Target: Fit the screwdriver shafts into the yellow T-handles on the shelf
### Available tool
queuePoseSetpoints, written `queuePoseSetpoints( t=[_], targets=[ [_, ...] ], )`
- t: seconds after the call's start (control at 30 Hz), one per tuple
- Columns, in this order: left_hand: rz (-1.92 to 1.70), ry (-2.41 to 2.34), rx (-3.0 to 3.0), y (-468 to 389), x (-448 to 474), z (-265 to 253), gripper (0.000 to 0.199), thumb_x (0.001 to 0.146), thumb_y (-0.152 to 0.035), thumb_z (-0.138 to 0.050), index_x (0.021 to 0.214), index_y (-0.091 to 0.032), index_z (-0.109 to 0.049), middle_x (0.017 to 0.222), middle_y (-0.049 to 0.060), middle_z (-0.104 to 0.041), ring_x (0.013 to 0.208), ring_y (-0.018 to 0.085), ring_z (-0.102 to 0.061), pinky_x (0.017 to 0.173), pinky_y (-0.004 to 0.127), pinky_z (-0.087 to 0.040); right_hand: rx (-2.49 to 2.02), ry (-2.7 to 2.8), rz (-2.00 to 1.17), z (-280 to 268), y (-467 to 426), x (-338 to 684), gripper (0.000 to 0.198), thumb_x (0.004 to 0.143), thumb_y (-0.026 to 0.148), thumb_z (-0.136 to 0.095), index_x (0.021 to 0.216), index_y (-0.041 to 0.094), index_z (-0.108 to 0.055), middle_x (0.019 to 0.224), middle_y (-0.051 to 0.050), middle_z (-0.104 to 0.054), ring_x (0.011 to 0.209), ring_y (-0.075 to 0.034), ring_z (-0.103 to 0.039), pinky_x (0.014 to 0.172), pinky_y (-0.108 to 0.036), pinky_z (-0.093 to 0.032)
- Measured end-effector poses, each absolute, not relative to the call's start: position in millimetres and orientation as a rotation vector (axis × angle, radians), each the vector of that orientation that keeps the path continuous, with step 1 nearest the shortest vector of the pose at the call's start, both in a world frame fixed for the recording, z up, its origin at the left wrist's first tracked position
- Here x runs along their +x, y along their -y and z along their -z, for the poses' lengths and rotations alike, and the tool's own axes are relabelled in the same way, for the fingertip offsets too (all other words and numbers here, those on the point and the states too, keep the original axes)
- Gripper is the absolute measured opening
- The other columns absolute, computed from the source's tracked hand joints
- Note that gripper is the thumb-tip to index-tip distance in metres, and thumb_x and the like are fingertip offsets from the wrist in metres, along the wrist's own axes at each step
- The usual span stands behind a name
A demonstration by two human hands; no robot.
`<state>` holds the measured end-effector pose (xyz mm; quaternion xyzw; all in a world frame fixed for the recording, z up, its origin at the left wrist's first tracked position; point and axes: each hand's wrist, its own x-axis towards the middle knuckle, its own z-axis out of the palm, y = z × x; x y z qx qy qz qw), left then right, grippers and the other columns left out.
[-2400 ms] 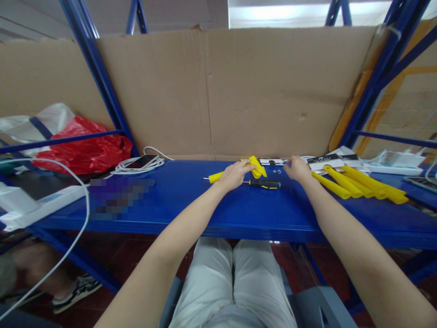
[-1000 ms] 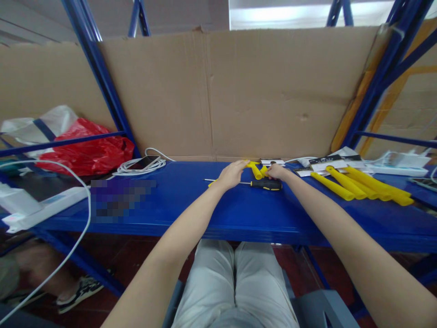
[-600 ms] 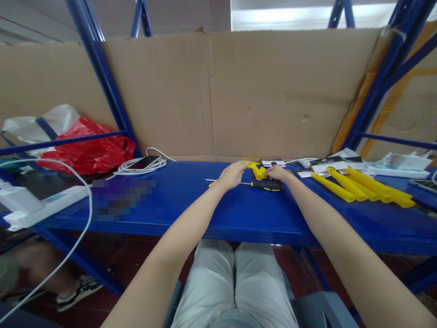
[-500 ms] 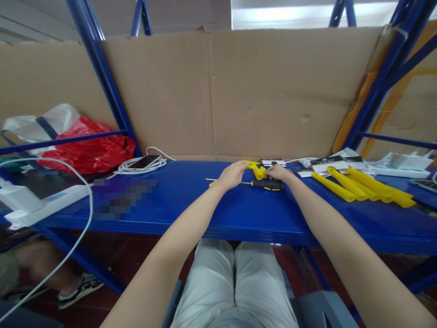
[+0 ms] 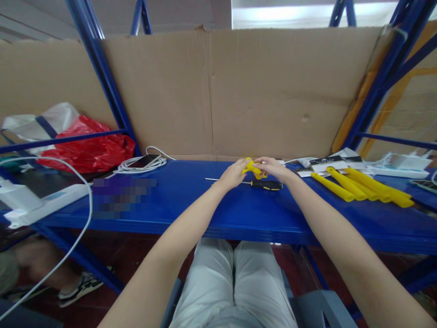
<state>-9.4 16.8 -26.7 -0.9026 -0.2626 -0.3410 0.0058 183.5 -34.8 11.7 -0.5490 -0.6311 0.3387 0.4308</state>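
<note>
A small branched yellow plastic piece (image 5: 251,167) is between my two hands, near the back of the blue table. My left hand (image 5: 234,174) grips it from the left side. On the right, my right hand (image 5: 272,168) has its fingers closed on the same piece; the fingertips are partly hidden. Just in front of the hands lies a screwdriver (image 5: 266,185) with a black and yellow handle, its thin shaft pointing left and passing behind my left hand.
Several yellow plastic tubes (image 5: 355,187) lie at the right, beside white and black packets (image 5: 336,163). Power strips stand at the left (image 5: 51,205) and far right (image 5: 398,171). A coiled white cable (image 5: 141,165) and a red bag (image 5: 92,148) are at the left. Cardboard (image 5: 211,95) walls the back.
My right hand has moved left and up onto the yellow piece, closer to my left hand. The piece has turned between them. The screwdriver has stayed where it was.
</note>
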Motion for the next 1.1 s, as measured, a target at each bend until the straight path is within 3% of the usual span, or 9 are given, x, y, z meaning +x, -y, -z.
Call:
queuePoseSetpoints(
  t=[0.1,0.2,0.4,0.7,0.83,0.97,1.1],
  targets=[
    [1.086,0.874,-2.806,-13.3,-10.4,23.9,0.067,0.083,-0.004,-0.058,0.148,-0.017,-0.047,0.148,0.014,-0.057,0.137,0.025,-0.055,0.119,0.044,-0.041,-1.304,1.523,-0.930,-11.7,37.7,174.2,0.043,0.084,0.011,-0.068,0.126,0.014,-0.059,0.065,0.001,-0.070,0.050,-0.010,-0.056,0.046,-0.019,-0.038],
    [1.040,0.961,-2.791,-6.3,-10.7,20.5,0.069,0.084,-0.006,-0.057,0.151,-0.018,-0.044,0.151,0.013,-0.055,0.139,0.026,-0.054,0.117,0.044,-0.043,-1.287,1.405,-0.852,-12.3,33.4,175.8,0.040,0.084,0.006,-0.059,0.124,0.014,-0.059,0.062,0.002,-0.066,0.046,-0.008,-0.051,0.044,-0.018,-0.037],
    [0.904,0.993,-2.803,7.9,-10.5,14.3,0.067,0.089,-0.010,-0.052,0.154,-0.025,-0.042,0.152,0.007,-0.056,0.134,0.023,-0.058,0.112,0.040,-0.048,-1.300,1.139,-0.612,-12.3,13.0,210.9,0.018,0.091,0.019,-0.053,0.106,0.018,-0.063,0.061,0.003,-0.057,0.046,-0.009,-0.048,0.047,-0.021,-0.039],
    [0.713,0.873,-2.793,17.9,-3.8,12.1,0.053,0.100,-0.024,-0.050,0.152,-0.033,-0.049,0.132,0.006,-0.066,0.113,0.020,-0.067,0.096,0.032,-0.054,-1.338,0.983,-0.526,-2.2,-0.9,250.9,0.020,0.096,0.032,-0.045,0.106,0.021,-0.059,0.062,0.001,-0.058,0.050,-0.014,-0.050,0.052,-0.027,-0.042],
    [0.778,0.919,-2.737,19.7,1.6,13.4,0.048,0.103,-0.027,-0.047,0.150,-0.029,-0.053,0.120,0.008,-0.069,0.108,0.020,-0.068,0.094,0.031,-0.053,-1.183,0.953,-0.664,-8.9,7.7,239.9,0.023,0.100,0.040,-0.043,0.105,0.023,-0.057,0.082,-0.003,-0.070,0.062,-0.014,-0.060,0.056,-0.024,-0.046],
    [0.876,1.055,-2.652,17.4,2.9,13.0,0.045,0.103,-0.025,-0.047,0.147,-0.024,-0.056,0.115,0.010,-0.072,0.106,0.020,-0.069,0.095,0.031,-0.052,-1.143,1.005,-0.728,-14.4,18.1,223.1,0.015,0.097,0.032,-0.050,0.108,0.023,-0.056,0.112,-0.005,-0.074,0.074,-0.011,-0.065,0.058,-0.021,-0.048],
    [0.831,1.263,-2.561,12.3,2.1,10.7,0.043,0.104,-0.026,-0.046,0.145,-0.021,-0.059,0.109,0.012,-0.075,0.103,0.022,-0.072,0.093,0.033,-0.054,-1.257,1.075,-0.663,-13.3,21.2,217.5,0.015,0.089,0.020,-0.057,0.104,0.020,-0.061,0.110,-0.007,-0.075,0.073,-0.010,-0.067,0.057,-0.018,-0.047]
  ],
)
